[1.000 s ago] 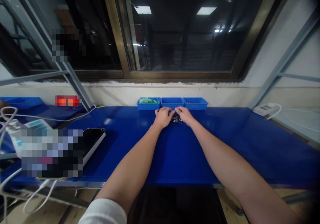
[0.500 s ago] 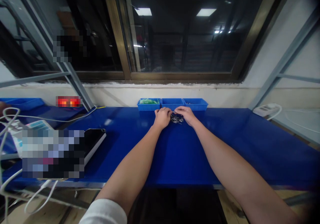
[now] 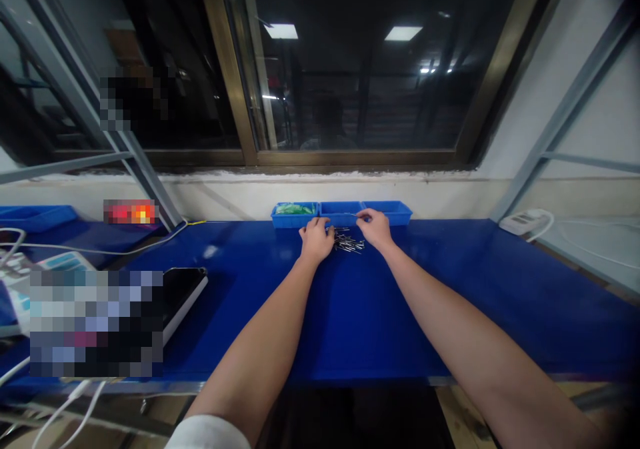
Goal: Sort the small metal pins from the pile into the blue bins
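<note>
A loose pile of thin, shiny metal pieces (image 3: 349,243) lies on the blue tabletop, too small to name more exactly. My left hand (image 3: 317,239) rests at the pile's left edge, thumb and fingers apart, with nothing visible held. Above and right of the pile, my right hand (image 3: 376,227) pinches one thin metal piece (image 3: 351,215) that points left, in front of the middle blue bin (image 3: 342,208). To its left, another blue bin (image 3: 295,221) contains green packets (image 3: 296,208). The right blue bin (image 3: 395,213) stands behind my right hand; its contents are hidden.
On the left of the blue table (image 3: 240,289) lies a dark flat device (image 3: 186,282), partly blurred out, with white cables nearby. A power strip (image 3: 523,221) sits at the right edge. Grey metal posts flank the table, and a window (image 3: 360,89) is behind.
My right hand has drawn away from the pile and now holds a thin metal piece near the bins. My left hand has shifted slightly left and down, uncovering more of the pile.
</note>
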Action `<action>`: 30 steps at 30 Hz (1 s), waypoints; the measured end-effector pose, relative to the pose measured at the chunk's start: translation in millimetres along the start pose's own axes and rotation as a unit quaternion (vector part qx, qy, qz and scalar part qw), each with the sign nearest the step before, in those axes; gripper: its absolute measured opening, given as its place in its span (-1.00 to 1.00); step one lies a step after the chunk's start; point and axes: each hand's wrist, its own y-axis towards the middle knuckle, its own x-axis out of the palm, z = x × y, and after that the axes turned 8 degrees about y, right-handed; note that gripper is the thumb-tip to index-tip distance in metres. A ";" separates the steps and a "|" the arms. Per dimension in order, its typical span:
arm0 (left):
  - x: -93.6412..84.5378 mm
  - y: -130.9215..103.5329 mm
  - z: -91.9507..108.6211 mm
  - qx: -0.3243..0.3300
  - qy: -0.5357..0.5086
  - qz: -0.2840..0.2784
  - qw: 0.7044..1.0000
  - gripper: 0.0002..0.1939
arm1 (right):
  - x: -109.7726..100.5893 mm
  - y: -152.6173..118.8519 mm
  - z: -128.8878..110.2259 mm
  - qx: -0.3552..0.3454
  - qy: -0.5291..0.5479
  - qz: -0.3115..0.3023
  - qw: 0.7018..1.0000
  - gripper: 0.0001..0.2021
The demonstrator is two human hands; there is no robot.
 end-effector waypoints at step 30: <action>6.9 -5.7 -3.7 0.056 0.087 -0.123 0.987 -0.44 | 4.8 -19.6 -9.8 0.085 -0.279 -0.105 0.951 -0.68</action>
